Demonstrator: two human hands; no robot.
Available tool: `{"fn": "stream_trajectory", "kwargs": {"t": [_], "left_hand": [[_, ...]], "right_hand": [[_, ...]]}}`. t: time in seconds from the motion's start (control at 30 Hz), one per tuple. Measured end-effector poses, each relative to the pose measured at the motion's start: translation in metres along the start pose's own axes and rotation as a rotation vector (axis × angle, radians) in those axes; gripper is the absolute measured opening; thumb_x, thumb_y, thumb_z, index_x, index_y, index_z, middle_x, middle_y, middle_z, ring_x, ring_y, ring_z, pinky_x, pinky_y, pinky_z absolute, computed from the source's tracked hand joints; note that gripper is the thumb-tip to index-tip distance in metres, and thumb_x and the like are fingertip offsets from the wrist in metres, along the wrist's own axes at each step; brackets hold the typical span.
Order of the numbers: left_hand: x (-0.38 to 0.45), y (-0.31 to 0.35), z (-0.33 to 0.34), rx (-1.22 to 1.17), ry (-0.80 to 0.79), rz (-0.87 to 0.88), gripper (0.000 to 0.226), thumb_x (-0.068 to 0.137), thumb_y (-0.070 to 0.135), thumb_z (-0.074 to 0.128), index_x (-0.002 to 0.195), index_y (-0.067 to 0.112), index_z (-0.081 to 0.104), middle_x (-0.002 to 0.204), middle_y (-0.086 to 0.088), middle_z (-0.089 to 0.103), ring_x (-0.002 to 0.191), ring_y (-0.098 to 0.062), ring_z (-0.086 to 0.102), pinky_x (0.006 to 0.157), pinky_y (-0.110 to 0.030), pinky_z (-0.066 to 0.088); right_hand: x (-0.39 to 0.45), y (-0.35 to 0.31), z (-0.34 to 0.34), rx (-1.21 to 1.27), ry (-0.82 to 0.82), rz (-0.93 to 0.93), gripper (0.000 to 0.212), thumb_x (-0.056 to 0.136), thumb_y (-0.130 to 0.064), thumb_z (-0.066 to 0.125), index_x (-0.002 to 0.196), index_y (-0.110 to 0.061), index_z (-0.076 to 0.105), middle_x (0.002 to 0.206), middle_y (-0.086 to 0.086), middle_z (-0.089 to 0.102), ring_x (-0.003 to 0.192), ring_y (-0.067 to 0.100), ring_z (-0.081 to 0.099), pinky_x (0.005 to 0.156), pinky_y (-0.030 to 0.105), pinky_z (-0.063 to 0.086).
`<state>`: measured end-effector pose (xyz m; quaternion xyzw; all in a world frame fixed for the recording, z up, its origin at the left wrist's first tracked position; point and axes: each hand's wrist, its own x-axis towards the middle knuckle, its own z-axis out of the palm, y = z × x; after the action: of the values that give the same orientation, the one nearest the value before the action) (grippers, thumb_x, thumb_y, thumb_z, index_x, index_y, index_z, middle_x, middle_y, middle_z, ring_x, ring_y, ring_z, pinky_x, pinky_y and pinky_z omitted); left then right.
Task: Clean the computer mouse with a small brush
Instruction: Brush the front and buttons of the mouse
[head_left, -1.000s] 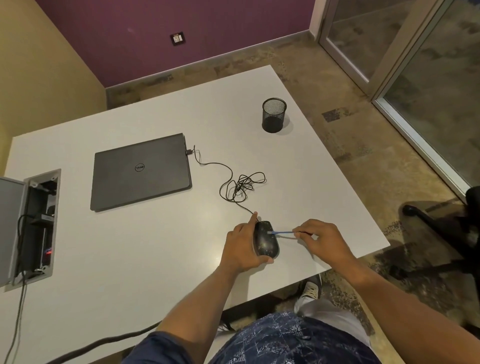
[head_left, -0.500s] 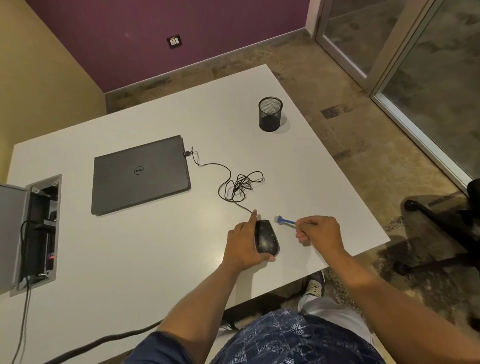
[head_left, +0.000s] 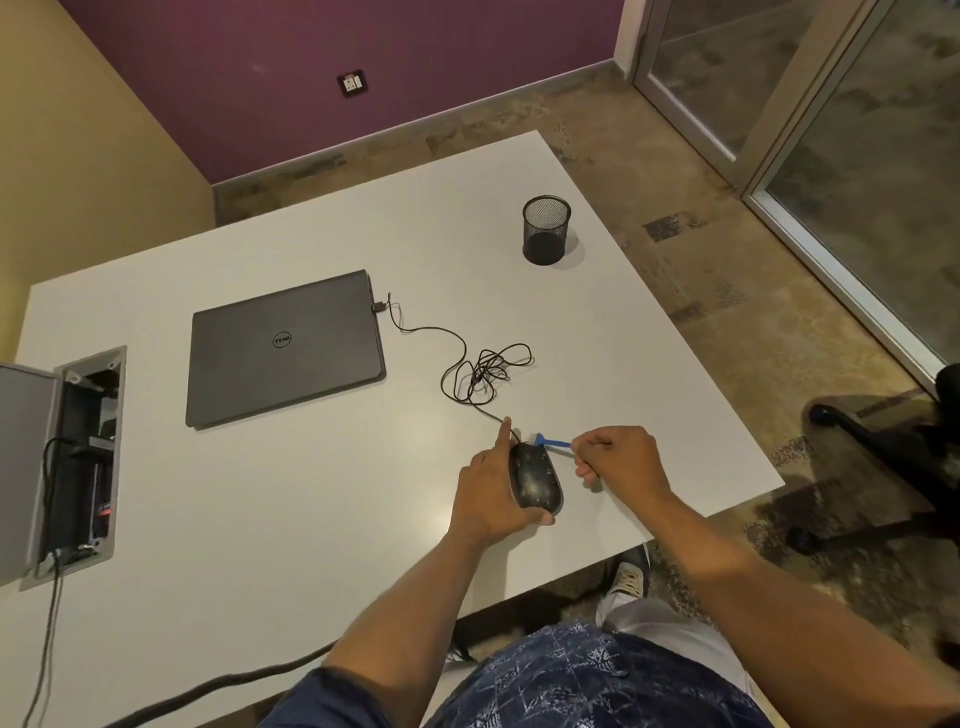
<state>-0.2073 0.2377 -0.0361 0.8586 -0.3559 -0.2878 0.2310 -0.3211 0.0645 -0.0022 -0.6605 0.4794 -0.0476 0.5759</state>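
Note:
A black, dust-speckled computer mouse (head_left: 536, 479) lies on the white table (head_left: 311, 499) near its front right edge. My left hand (head_left: 491, 493) grips its left side, with the thumb at the rear and the index finger stretched along the front. My right hand (head_left: 621, 462) pinches the handle of a small blue brush (head_left: 551, 442). The brush head touches the front right corner of the mouse. The mouse's black cable (head_left: 483, 371) runs in a tangle to the closed grey laptop (head_left: 284, 345).
A black mesh pen cup (head_left: 545, 229) stands at the back right of the table. An open cable hatch (head_left: 83, 457) sits in the table at the left. A black office chair base (head_left: 893, 467) stands on the floor to the right.
The brush lifted off the middle of the mouse's top, swung away to the right of it, and now touches the mouse's front right corner. My left hand kept its grip.

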Motion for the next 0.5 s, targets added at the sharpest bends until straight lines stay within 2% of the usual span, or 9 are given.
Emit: {"fn": "stream_trajectory", "kwargs": {"t": [0.07,0.2,0.37,0.4,0.5], "left_hand": [[0.0,-0.001,0.0,-0.001,-0.001,-0.006,0.148,0.047,0.068,0.086,0.163,0.027,0.004,0.148,0.007,0.051,0.128,-0.021,0.052,0.104,-0.04,0.044],[0.0,-0.001,0.0,0.008,0.002,-0.006,0.147,0.046,0.067,0.086,0.163,0.026,0.005,0.148,0.008,0.051,0.129,-0.021,0.051,0.105,-0.04,0.044],[-0.001,-0.002,0.0,0.009,0.013,-0.011,0.145,0.047,0.068,0.085,0.162,0.026,0.009,0.148,0.009,0.051,0.129,-0.019,0.051,0.105,-0.037,0.041],[-0.001,-0.001,0.0,0.007,0.016,-0.012,0.144,0.047,0.07,0.085,0.162,0.027,0.01,0.148,0.009,0.051,0.129,-0.019,0.051,0.105,-0.037,0.041],[-0.001,0.0,-0.001,0.0,0.027,-0.015,0.141,0.047,0.072,0.083,0.16,0.028,0.01,0.146,0.01,0.052,0.129,-0.02,0.052,0.103,-0.037,0.041]], "right_hand": [[0.001,-0.004,0.002,-0.066,-0.021,-0.026,0.012,0.089,-0.006,0.069,0.084,-0.003,0.08,0.07,0.019,0.075,0.056,0.023,0.068,0.064,0.05,0.064],[0.008,-0.009,0.0,-0.162,0.101,-0.113,0.017,0.092,-0.006,0.064,0.086,-0.002,0.079,0.073,0.017,0.075,0.059,0.023,0.069,0.067,0.044,0.065],[0.014,-0.017,-0.003,-0.27,-0.027,-0.208,0.013,0.09,-0.01,0.068,0.087,-0.009,0.081,0.068,-0.004,0.068,0.065,0.008,0.058,0.064,0.018,0.047],[0.016,-0.02,-0.003,-0.303,-0.052,-0.219,0.014,0.09,-0.009,0.067,0.086,-0.009,0.08,0.068,-0.006,0.066,0.065,0.009,0.057,0.062,0.016,0.044],[0.025,-0.03,-0.002,-0.415,-0.065,-0.249,0.018,0.091,-0.002,0.06,0.088,-0.003,0.079,0.079,0.006,0.07,0.075,0.017,0.061,0.069,0.027,0.05]]}}
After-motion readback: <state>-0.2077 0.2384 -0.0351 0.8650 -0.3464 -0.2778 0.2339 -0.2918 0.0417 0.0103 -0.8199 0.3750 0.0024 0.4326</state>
